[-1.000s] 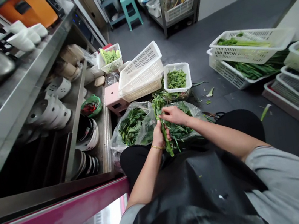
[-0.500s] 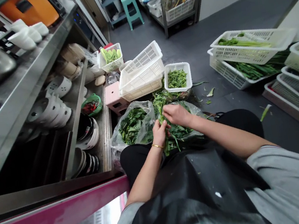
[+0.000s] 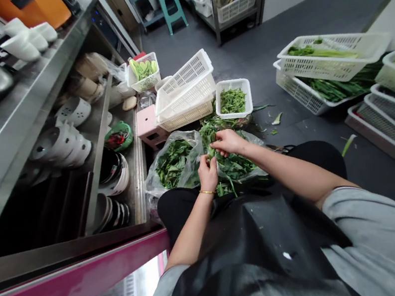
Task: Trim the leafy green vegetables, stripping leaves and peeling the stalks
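Between my hands is a stalk of leafy greens, pale green at the stem. My left hand, with a gold bangle at the wrist, is closed on its lower part. The fingers of my right hand pinch it just above and to the right. Below my hands, a clear plastic bag of loose leaves lies to the left, and more leafy greens lie in plastic to the right. Beyond them stands a white basket holding cut green stems.
White crates lean near a pink stool ahead. Crates of vegetables are stacked on the right. A steel shelf with bowls runs along my left. Leaf scraps lie on the floor.
The long stalk that hung below my left hand no longer shows there. My left hand has turned more upright, and my right hand has shifted slightly up. The view has shifted a little.
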`<state>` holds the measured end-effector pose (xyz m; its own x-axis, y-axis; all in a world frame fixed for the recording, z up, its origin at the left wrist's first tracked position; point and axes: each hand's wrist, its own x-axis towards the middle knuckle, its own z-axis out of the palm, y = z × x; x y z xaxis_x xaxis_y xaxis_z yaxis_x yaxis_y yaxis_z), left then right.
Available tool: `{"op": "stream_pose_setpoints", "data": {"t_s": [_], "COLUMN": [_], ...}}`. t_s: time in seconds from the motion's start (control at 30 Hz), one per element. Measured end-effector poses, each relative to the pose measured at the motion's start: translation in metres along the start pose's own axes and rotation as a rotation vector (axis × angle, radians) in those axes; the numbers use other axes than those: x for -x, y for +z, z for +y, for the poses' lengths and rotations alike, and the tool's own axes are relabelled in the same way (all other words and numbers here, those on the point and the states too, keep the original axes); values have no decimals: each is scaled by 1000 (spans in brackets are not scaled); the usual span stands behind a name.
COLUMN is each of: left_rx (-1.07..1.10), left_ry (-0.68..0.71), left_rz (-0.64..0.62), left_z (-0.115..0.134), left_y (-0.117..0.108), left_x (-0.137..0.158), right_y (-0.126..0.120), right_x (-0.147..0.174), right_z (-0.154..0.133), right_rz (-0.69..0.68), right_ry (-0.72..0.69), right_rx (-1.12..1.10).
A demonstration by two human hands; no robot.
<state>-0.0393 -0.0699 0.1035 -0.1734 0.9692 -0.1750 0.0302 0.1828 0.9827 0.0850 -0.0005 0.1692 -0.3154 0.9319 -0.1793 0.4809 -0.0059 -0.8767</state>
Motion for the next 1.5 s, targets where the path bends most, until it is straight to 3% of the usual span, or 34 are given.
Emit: {"op": "stream_pose_setpoints", "data": {"t_s": [0.1, 0.17, 0.2, 0.23, 0.37, 0.47, 0.57, 0.67, 0.77, 0.83, 0.87, 0.93, 1.0, 1.07, 1.13, 1.23, 1.5], "left_rx": [240, 416, 489, 553, 728, 601, 471, 439, 453, 511, 552, 636, 696, 702, 682, 692, 652], "left_ry": [-109, -198, -237, -269, -327, -393, -350, -188, -225, -338, -378, -393, -349, -336, -354, -378, -504], "left_rz": [-38, -82, -133, -208, -481, -549, -498, -321, -132, -116, -152, -273, -360, -398, -403, -422, -469], "left_z": [0, 6, 10, 15, 28, 28, 25, 23, 23, 24, 24, 26, 28, 29, 29, 22, 6], "left_y": [-4, -13, -20, -26, -41, -34, -21, -10, -7, -11, -15, -24, -32, -36, -37, -33, -26], "left_x": [-5, -11, -14, -15, -11, -2, 1, -3, -13, -20, -23, -24, -22, -20, -21, -28, -54], "right_y": [26, 36, 36, 34, 11, 1, 4, 17, 33, 38, 37, 29, 16, 6, 0, 3, 10], "right_x": [28, 48, 54, 57, 36, 14, 7, 15, 36, 48, 51, 50, 43, 35, 30, 21, -45], "right_z": [1, 7, 10, 13, 15, 8, 2, 4, 10, 15, 19, 28, 41, 55, 64, 64, 29], "right_rz": [107, 73, 56, 51, -23, -145, -150, -70, 15, -40, -57, -17, 18, -27, -91, -119, -264], "right_ry": [-363, -595, -613, -547, 9, 78, 29, -55, -381, -630, -678, -556, -267, -29, 87, 110, -79], "right_rx": [271, 282, 216, 112, -430, -700, -704, -418, -22, 126, 122, -32, -273, -446, -509, -535, -576]}}
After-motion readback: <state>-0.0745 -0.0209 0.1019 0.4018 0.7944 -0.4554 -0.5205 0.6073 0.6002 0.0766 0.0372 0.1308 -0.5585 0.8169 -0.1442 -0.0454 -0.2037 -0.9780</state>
